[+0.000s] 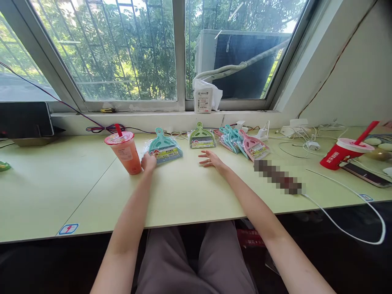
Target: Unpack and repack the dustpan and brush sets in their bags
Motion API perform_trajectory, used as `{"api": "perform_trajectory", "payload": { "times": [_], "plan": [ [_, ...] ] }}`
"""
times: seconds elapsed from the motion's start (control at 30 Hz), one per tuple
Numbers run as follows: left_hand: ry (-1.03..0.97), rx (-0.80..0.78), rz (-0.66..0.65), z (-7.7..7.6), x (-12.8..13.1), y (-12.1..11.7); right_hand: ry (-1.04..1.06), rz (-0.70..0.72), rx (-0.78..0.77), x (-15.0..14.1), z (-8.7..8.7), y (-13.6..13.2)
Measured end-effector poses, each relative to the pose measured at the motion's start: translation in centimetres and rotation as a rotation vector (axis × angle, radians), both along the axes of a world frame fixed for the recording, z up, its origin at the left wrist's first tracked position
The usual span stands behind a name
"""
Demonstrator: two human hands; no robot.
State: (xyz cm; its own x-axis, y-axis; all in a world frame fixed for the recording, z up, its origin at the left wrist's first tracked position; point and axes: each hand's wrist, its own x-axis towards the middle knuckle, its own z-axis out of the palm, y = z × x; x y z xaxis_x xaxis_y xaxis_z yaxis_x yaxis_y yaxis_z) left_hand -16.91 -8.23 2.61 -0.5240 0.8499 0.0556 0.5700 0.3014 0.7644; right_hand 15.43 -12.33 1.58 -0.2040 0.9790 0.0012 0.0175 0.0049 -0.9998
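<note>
My left hand (pixel 149 162) is closed at the left edge of a mint-green mini dustpan and brush set (pixel 163 149), packed in clear plastic. Its fingertips are partly hidden against the wrapper. Just left of that hand is a clear cup of orange-red drink (pixel 125 153) with a red straw. My right hand (pixel 212 159) is held over the table with fingers spread, and nothing is in it. Behind it lies an olive-green dustpan and brush set (pixel 202 136). To its right, several blue and pink sets overlap, a pink one (pixel 254 146) in front.
The pale green table (pixel 183 196) runs along a windowsill. At right are a red cup (pixel 346 153), a phone (pixel 367 174), a charger with tangled cables (pixel 312 145) and a blurred-out item (pixel 278 177) on a white cord. A black screen (pixel 26 120) stands far left.
</note>
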Motion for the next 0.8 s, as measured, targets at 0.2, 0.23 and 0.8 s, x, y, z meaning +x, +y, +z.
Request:
{"api": "perform_trajectory", "payload": {
  "times": [0.2,0.23,0.8],
  "plan": [
    [0.249,0.085,0.115,-1.5,0.4,0.7,-0.056,0.022,0.002,-0.2,-0.2,0.1],
    [0.293,0.113,0.138,-1.7,0.6,0.9,-0.061,0.025,0.008,-0.2,-0.3,0.2],
    [0.693,0.696,-0.272,-0.2,4.0,1.8,-0.370,-0.045,0.224,-1.3,0.5,-0.5]
  ]
}}
